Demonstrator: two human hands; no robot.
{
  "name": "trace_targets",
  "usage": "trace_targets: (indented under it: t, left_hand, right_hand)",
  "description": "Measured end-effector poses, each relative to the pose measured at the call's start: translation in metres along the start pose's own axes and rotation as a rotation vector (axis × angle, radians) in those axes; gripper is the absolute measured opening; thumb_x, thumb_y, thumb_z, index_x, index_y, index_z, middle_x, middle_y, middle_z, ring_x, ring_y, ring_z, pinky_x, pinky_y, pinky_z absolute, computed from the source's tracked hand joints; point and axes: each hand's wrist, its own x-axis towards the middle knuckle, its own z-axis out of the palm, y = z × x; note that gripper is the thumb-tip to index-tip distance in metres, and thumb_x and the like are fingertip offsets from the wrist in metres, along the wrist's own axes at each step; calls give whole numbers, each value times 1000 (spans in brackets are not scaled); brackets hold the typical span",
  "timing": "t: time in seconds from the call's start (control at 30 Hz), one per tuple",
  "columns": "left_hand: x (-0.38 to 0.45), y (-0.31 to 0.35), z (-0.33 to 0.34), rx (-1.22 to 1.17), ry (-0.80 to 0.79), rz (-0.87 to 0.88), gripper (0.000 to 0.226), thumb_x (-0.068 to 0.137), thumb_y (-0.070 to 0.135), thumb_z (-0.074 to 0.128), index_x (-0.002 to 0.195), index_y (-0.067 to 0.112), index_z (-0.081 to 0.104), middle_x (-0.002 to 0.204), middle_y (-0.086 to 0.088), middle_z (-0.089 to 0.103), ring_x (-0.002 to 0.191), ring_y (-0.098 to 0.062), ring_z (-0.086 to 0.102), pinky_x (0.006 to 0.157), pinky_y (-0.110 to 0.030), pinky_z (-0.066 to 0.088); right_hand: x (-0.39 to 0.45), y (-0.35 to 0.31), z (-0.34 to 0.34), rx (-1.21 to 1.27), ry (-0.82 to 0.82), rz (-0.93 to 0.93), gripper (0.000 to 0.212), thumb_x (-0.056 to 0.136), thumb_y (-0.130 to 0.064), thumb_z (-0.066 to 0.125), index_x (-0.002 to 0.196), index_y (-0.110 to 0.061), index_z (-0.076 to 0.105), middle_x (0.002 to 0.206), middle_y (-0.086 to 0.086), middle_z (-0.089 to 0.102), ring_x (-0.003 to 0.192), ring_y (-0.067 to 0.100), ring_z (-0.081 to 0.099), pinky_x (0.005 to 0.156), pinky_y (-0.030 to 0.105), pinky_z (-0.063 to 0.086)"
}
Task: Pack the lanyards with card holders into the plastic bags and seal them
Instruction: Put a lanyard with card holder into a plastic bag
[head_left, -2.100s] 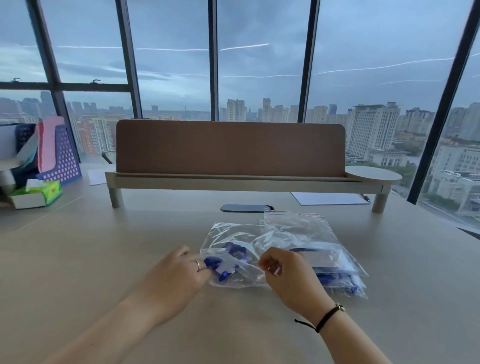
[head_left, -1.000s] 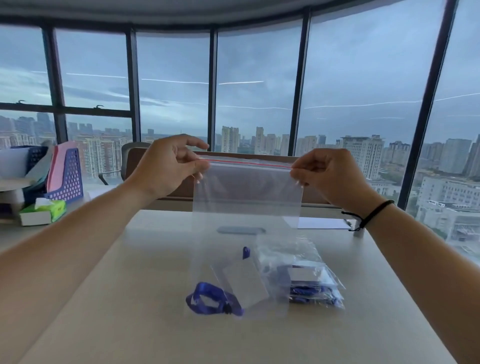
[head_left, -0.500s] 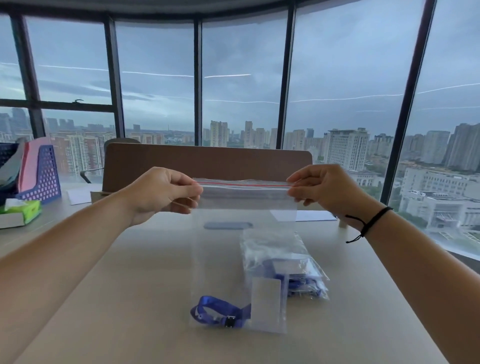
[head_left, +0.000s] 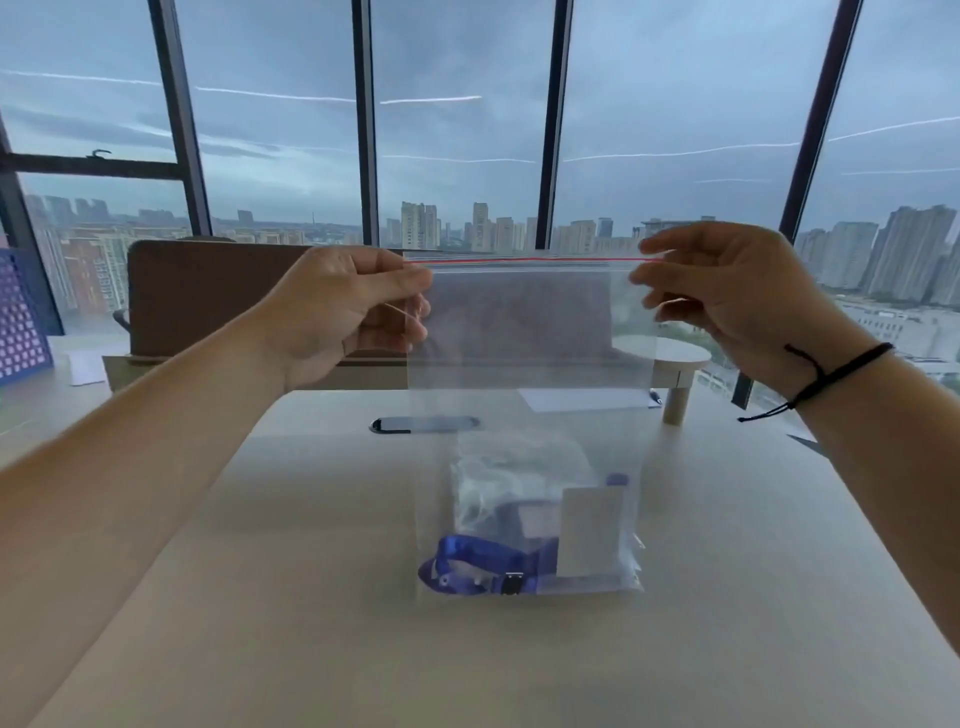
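Both hands, the left hand (head_left: 337, 306) and right hand (head_left: 727, 301), are now pinching the top corners of the plastic bag (head_left: 524, 332), lifted off the table (head_left: 260, 571), with the blue lanyard (head_left: 472, 569) and card holder (head_left: 589, 530) sliding to the bottom, so sealing looks next.

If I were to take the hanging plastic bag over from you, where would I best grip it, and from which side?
Grip the plastic bag on the top band along the red zip line, between the left hand and right hand pinching its corners, coming from above. It hangs flat and upright; the blue lanyard and card holder weigh down the bottom, so a top hold probably keeps it steady.
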Motion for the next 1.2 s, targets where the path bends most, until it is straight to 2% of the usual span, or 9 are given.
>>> trace_targets:
  t: [0.17, 0.37, 0.7, 0.8, 0.87, 0.93, 1.03, 1.1, 1.2]
  left_hand:
    - [51, -37, 22, -25, 95, -59, 8, 88, 14, 72, 91, 6, 69, 72, -8, 70, 59, -21, 67, 54, -29, 57]
    - [108, -108, 38, 9, 170, -152, 9, 90, 13, 72, 90, 4, 71, 74, -9, 70, 59, -19, 68, 56, -30, 58]
    - [165, -251, 54, 175, 274, -334, 12, 94, 14, 68, 93, 2, 68, 75, -10, 69, 52, -14, 67, 50, -27, 58]
    - [167, -281, 56, 245, 293, -376, 16, 91, 17, 71, 93, 1, 71, 68, -9, 70, 55, -19, 66, 64, -36, 63]
    - [163, -294, 54, 356, 286, -415, 17, 88, 25, 75, 89, 9, 69, 74, -8, 71, 65, -25, 69, 75, -42, 63]
    - [155, -296, 53, 575, 236, -440, 24, 85, 38, 74, 83, 19, 60, 80, -2, 64, 74, -25, 63, 71, -31, 55]
    - [142, -291, 51, 743, 218, -474, 43, 86, 44, 67, 64, 21, 40, 62, 1, 40, 57, -19, 40, 55, -29, 25]
    - [135, -287, 52, 725, 210, -544, 50, 85, 47, 68, 59, 18, 37, 56, 1, 36, 51, -18, 37, 53, -29, 25]
    - [126, -271, 57, 380, 241, -662, 36, 85, 41, 73, 75, 14, 52, 72, -2, 52, 67, -19, 50, 71, -30, 47]
  right_hand:
    - [42, 42, -3, -56, 97, 86, 19, 83, 1, 72, 95, -13, 70, 90, 15, 73, 62, 20, 64, 63, 28, 57]
    - [92, 129, 3, -161, 162, 234, 22, 80, 1, 76, 96, -13, 71, 78, 9, 71, 55, 15, 64, 53, 24, 57]
    - [116, 281, 22, -240, 133, 465, 20, 86, 5, 66, 102, -8, 67, 74, 8, 69, 52, 15, 60, 53, 26, 55]
    - [111, 313, 25, -259, 128, 528, 23, 82, 2, 72, 104, -5, 68, 73, 8, 69, 50, 17, 59, 49, 25, 51]
    - [105, 329, 26, -318, 129, 546, 22, 80, -6, 77, 99, -12, 68, 74, 2, 71, 50, 14, 62, 42, 20, 46]
    - [99, 340, 27, -412, 120, 532, 23, 78, -15, 80, 98, -19, 68, 77, -1, 74, 51, 12, 64, 45, 18, 46]
    - [95, 351, 29, -467, 98, 493, 26, 75, -21, 82, 99, -19, 71, 81, -3, 75, 50, 12, 61, 53, 19, 49]
    - [93, 355, 30, -497, 84, 490, 27, 74, -25, 83, 99, -20, 74, 81, -5, 74, 54, 8, 61, 63, 22, 54]
    - [88, 357, 34, -514, 65, 491, 31, 76, -28, 82, 105, -20, 75, 77, -7, 70, 65, 3, 62, 70, 20, 52]
